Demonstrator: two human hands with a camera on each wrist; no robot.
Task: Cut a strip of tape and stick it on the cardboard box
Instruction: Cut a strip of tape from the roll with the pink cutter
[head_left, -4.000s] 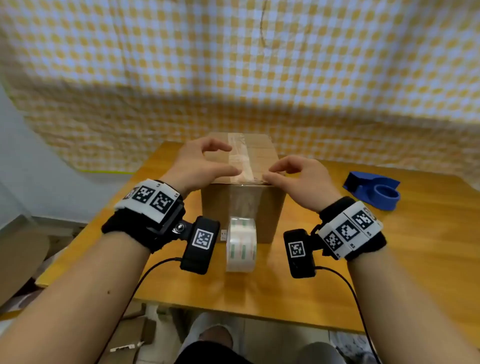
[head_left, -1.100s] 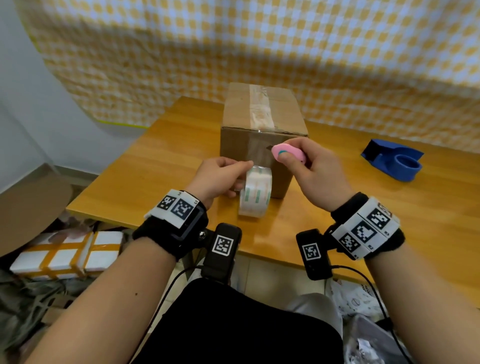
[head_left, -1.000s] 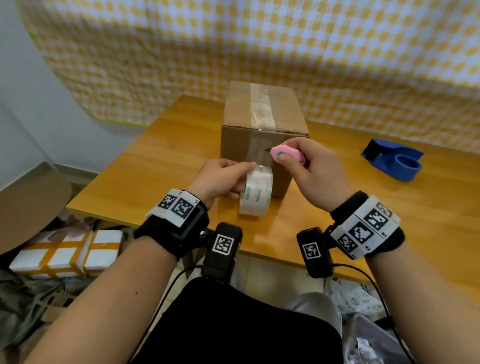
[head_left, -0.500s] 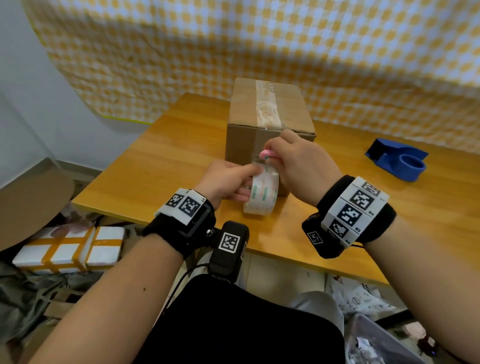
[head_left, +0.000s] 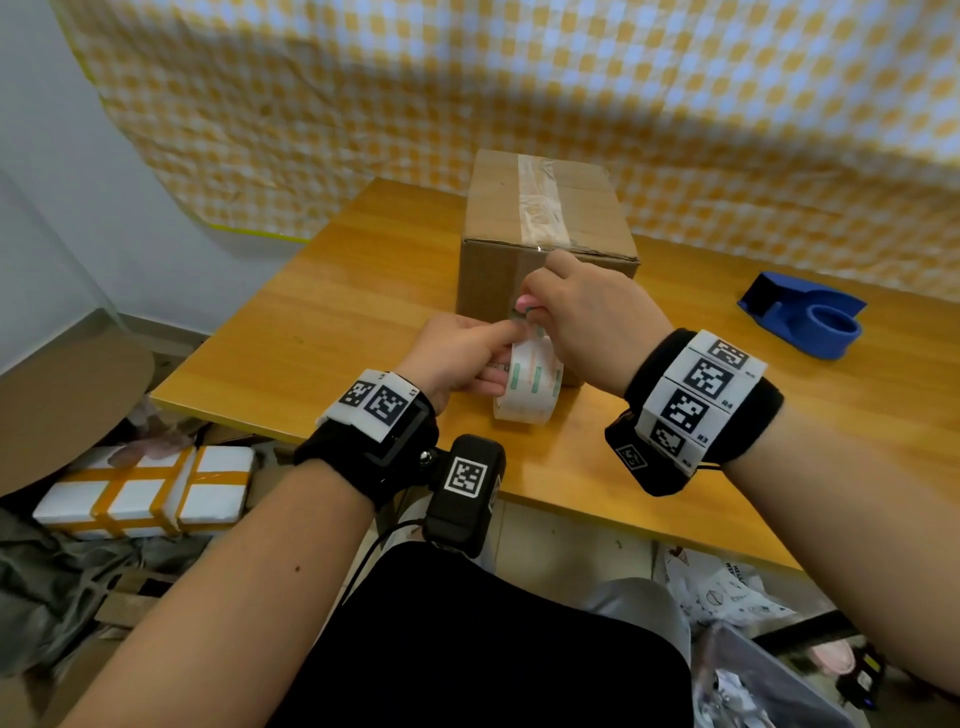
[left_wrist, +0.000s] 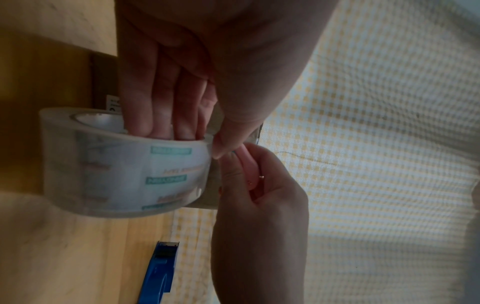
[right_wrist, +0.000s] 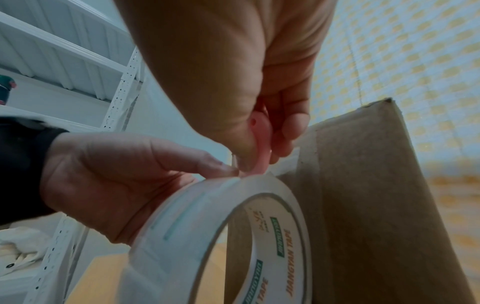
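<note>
The cardboard box (head_left: 545, 244) stands on the wooden table (head_left: 337, 312), with clear tape (head_left: 540, 202) running along its top seam. A clear tape roll (head_left: 530, 384) stands on edge against the box's front face. My left hand (head_left: 498, 348) holds the roll, fingers (left_wrist: 161, 107) inside the core and thumb on the top of the rim. My right hand (head_left: 535, 306) pinches a small pink cutter (right_wrist: 262, 139) and holds it at the top of the tape roll (right_wrist: 221, 236), right beside the left thumb. The blade itself is hidden by the fingers.
A blue tape dispenser (head_left: 802, 322) sits on the table to the right. A yellow checked cloth (head_left: 519, 78) hangs behind. A taped white package (head_left: 145, 493) and clutter lie on the floor at the left. White shelving (right_wrist: 64, 61) stands at the left.
My right hand has turned over and brought the pink cutter down from in front of the box to the top of the roll. My left hand has kept its hold on the roll.
</note>
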